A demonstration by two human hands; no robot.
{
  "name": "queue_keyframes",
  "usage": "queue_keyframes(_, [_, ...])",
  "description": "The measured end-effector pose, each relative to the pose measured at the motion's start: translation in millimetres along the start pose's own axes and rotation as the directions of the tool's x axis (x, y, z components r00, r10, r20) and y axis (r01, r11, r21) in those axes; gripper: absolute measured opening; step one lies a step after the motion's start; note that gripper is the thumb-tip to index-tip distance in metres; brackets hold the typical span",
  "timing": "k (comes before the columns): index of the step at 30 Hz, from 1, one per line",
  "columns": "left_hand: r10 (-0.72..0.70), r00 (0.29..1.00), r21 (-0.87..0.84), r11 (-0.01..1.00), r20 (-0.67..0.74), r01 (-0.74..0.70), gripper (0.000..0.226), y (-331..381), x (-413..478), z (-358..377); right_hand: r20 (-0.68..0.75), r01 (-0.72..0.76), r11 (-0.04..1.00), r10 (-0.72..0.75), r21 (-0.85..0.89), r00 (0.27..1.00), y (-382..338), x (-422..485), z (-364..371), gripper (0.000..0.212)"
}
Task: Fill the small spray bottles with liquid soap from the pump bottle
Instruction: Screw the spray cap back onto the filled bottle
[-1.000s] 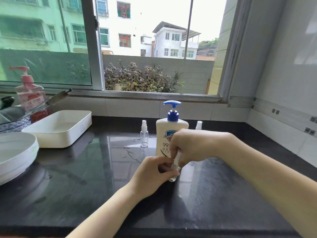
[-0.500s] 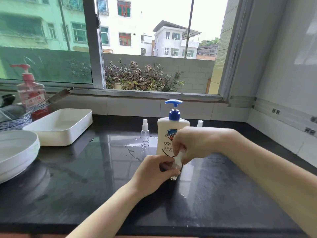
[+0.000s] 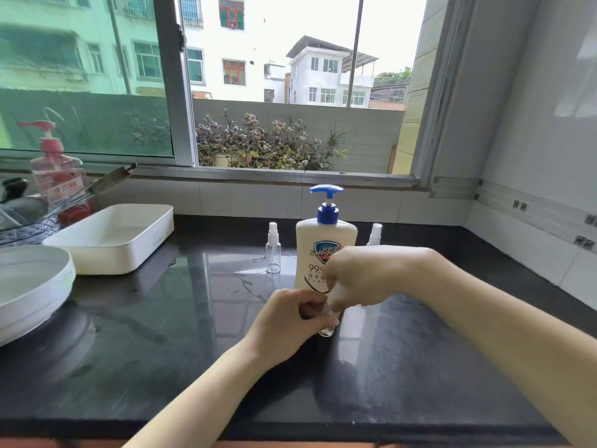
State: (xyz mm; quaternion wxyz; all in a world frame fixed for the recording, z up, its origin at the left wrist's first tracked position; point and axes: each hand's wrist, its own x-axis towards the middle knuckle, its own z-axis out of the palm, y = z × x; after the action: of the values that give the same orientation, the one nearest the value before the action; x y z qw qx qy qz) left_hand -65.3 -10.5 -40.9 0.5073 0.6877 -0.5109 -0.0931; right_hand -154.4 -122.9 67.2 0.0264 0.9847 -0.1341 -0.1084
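Both hands meet just near of the pump bottle (image 3: 325, 250) on the dark counter (image 3: 161, 334). Left hand (image 3: 284, 321) curls its fingers round the body of a small clear spray bottle (image 3: 328, 328), whose base shows below the fingers. Right hand (image 3: 358, 276) is closed over that bottle's white top. A second spray bottle (image 3: 273, 250) stands left of the pump bottle, a third (image 3: 374, 234) just behind its right side. Farther left sit a white tray (image 3: 113, 240) and a white bowl (image 3: 29, 286).

the worktop (image 3: 135, 334) is dark polished stone, glossy and mirror-like. the pump bottle (image 3: 318, 253) is smooth cream plastic with a blue top; the spray bottle (image 3: 273, 253) near it is clear plastic. the tray (image 3: 109, 237) at the left edge is matt white plastic.
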Motion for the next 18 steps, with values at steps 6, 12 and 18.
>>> queue_keyframes(6, [-0.008,1.0,0.024,1.0,-0.007,0.008,0.017,0.4,0.1,-0.2,-0.063,-0.029,0.998,0.032,0.057,0.997,-0.6,-4.5,1.3,0.058])
queue_keyframes(12, [-0.002,1.0,-0.003,1.0,-0.011,0.002,0.014,1.6,0.2,-0.1,-0.073,0.058,0.997,-0.053,0.06,0.996,-3.3,-11.8,-3.4,0.022])
queue_keyframes(18, [0.005,1.0,0.021,1.0,-0.012,-0.005,0.017,1.2,-0.6,-0.5,-0.109,0.04,0.999,-0.042,-0.018,0.993,-2.3,-4.2,5.2,0.035])
